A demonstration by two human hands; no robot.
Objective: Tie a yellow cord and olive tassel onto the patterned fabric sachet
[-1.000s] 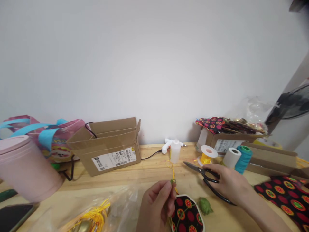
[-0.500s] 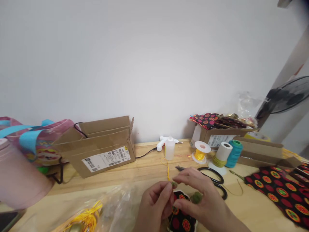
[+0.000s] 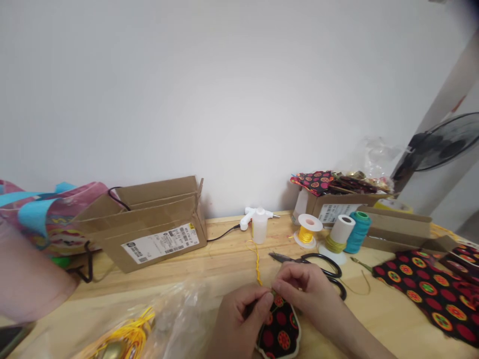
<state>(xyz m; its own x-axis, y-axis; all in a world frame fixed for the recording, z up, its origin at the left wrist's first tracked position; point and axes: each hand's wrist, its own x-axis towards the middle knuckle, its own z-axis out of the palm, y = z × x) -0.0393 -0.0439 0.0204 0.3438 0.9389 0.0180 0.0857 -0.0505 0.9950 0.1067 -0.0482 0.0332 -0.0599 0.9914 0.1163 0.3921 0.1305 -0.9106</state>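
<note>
A small black pouch (image 3: 280,329) with red and orange flower patterns and a pale edge lies under my fingers at the bottom centre. My left hand (image 3: 245,314) pinches the cord at the pouch's top, thumb against forefinger. Close beside it, my right hand (image 3: 299,286) pinches at the same spot; what its fingertips hold is too small to make out. A yellow cord (image 3: 257,267) runs up from between the hands across the table. Black-handled scissors (image 3: 318,262) lie just behind my right hand.
Behind stand a white bottle (image 3: 260,227), a yellow thread spool (image 3: 307,232), an olive one (image 3: 339,237) and a teal one (image 3: 358,233). A cardboard box (image 3: 149,224) and plastic-bagged yellow cords (image 3: 129,331) are left. Patterned fabric (image 3: 422,289) lies right, near a filled box (image 3: 337,202).
My right hand has closed from spread fingers into a pinch beside the left fingertips. The green bobble by the pouch is now out of sight. The view has shifted slightly.
</note>
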